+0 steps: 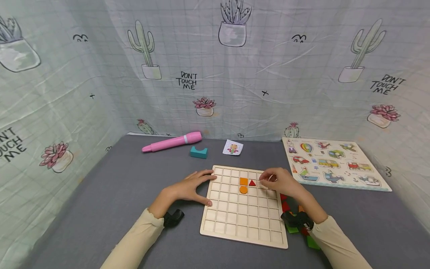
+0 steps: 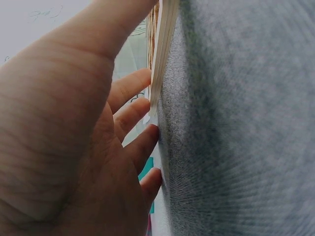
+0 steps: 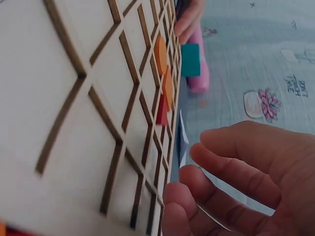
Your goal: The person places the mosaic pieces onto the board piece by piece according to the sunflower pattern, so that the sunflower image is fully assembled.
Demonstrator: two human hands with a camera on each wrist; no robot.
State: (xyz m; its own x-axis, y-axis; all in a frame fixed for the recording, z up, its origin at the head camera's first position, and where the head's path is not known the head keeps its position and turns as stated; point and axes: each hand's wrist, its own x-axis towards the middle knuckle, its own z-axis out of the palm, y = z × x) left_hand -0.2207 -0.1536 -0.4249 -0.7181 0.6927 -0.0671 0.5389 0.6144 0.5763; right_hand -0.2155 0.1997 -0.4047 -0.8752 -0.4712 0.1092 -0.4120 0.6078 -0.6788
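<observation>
left hand [image 1: 189, 186] lies flat with fingers spread, right hand [image 1: 280, 182] hovers with fingers loosely curled.

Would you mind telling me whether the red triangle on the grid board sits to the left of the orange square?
No, the red triangle lies in the cell just right of the orange square on the grid board.
</observation>
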